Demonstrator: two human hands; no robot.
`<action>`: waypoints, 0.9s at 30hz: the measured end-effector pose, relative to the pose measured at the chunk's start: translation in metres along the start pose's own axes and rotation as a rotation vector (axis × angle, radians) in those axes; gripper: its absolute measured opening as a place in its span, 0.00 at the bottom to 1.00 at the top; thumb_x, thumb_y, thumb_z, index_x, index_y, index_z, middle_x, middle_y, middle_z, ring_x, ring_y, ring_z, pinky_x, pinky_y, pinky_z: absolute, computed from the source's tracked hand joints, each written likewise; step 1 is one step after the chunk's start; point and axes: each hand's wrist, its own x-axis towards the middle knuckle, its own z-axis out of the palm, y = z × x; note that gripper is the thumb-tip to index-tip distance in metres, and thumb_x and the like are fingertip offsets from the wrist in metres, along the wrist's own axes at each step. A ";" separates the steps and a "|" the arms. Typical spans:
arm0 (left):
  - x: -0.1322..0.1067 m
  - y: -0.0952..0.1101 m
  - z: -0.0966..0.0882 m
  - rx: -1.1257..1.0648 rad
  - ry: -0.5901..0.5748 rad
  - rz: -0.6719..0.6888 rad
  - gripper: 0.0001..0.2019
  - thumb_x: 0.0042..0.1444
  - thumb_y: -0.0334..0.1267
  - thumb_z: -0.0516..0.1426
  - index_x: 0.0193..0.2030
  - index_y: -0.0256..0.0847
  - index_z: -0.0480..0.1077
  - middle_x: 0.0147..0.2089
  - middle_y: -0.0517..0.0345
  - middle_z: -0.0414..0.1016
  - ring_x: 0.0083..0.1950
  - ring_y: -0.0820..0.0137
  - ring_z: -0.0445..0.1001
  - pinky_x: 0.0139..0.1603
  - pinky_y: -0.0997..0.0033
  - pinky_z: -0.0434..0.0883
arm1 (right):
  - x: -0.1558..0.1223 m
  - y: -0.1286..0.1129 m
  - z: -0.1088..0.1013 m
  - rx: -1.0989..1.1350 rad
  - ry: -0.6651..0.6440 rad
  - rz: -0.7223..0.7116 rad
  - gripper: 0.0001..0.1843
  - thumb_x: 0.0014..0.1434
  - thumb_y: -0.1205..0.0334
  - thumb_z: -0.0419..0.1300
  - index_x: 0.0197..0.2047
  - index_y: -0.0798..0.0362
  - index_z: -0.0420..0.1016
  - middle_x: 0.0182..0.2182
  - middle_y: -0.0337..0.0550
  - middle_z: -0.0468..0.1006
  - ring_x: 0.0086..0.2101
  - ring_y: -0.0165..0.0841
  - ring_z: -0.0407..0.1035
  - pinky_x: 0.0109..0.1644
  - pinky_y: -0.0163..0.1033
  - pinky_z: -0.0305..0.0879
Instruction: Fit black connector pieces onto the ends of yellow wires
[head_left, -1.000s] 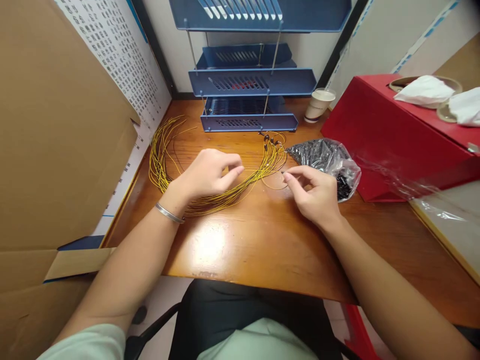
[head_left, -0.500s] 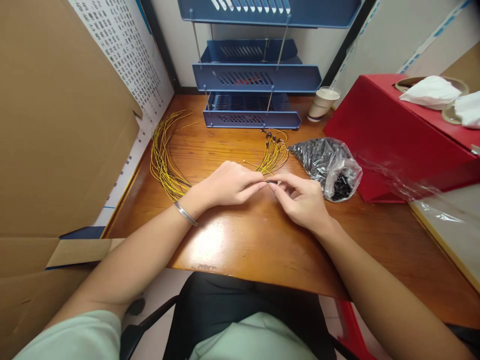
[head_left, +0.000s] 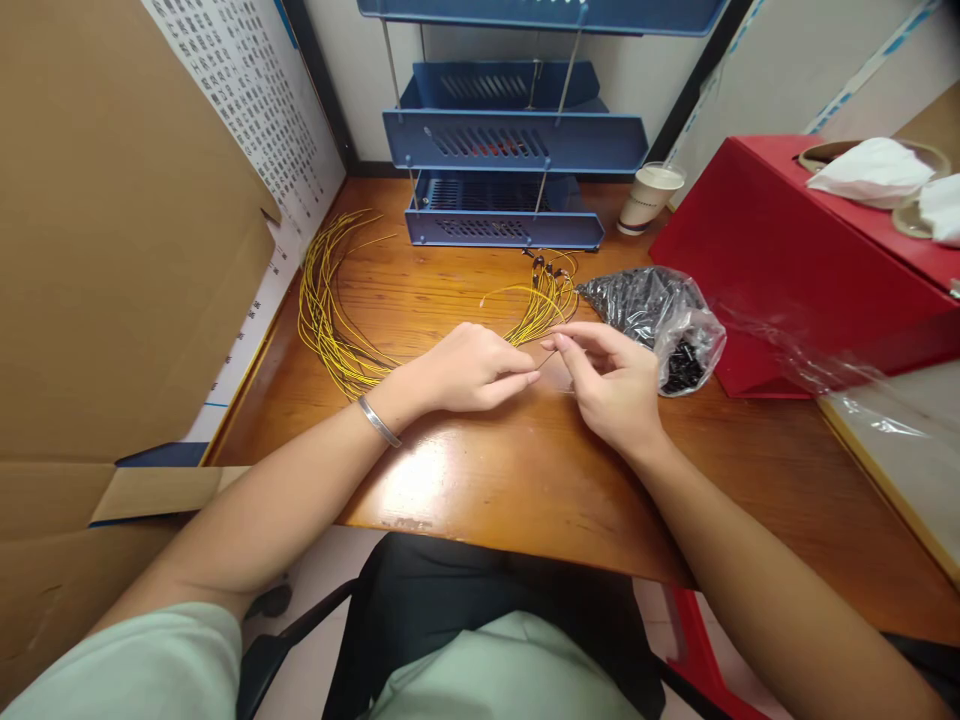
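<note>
My left hand [head_left: 469,368] and my right hand [head_left: 611,380] meet fingertip to fingertip over the wooden desk [head_left: 480,470]. Both are closed in a pinch on a thin yellow wire that runs between them. What sits at the wire's end between my right fingertips is too small to make out. A bundle of yellow wires [head_left: 334,320] curves across the desk behind my left hand, its far ends [head_left: 551,285] tipped with small dark parts. A clear plastic bag of small black parts [head_left: 660,320] lies just right of my right hand.
A blue stacked letter tray [head_left: 510,170] stands at the back of the desk, a paper cup [head_left: 649,198] beside it. A red box [head_left: 810,260] with white tissue on top fills the right. Cardboard [head_left: 112,260] walls off the left. Plastic sheeting [head_left: 892,420] lies at the far right.
My hands came together from apart. The left left the wire bundle and moved right; the right drew in from the bag. Both now pinch one wire.
</note>
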 end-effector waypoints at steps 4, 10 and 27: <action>0.000 0.004 -0.002 0.002 -0.037 0.000 0.20 0.68 0.40 0.51 0.24 0.39 0.71 0.23 0.57 0.73 0.24 0.72 0.65 0.30 0.69 0.56 | 0.004 0.001 0.001 0.248 0.068 0.190 0.20 0.60 0.52 0.68 0.53 0.49 0.74 0.34 0.42 0.85 0.17 0.25 0.66 0.16 0.32 0.60; 0.000 0.002 0.001 0.077 -0.028 -0.014 0.20 0.69 0.46 0.51 0.31 0.39 0.76 0.26 0.55 0.78 0.26 0.70 0.70 0.30 0.68 0.55 | 0.003 -0.005 0.005 0.373 0.001 0.312 0.23 0.56 0.48 0.71 0.48 0.50 0.73 0.34 0.42 0.85 0.12 0.21 0.59 0.13 0.31 0.58; 0.003 0.004 0.012 0.041 -0.056 0.007 0.19 0.65 0.39 0.52 0.23 0.38 0.72 0.23 0.55 0.75 0.23 0.73 0.67 0.30 0.69 0.57 | 0.007 -0.003 0.001 0.464 0.048 0.403 0.20 0.53 0.50 0.73 0.40 0.52 0.73 0.42 0.47 0.87 0.12 0.19 0.58 0.15 0.32 0.61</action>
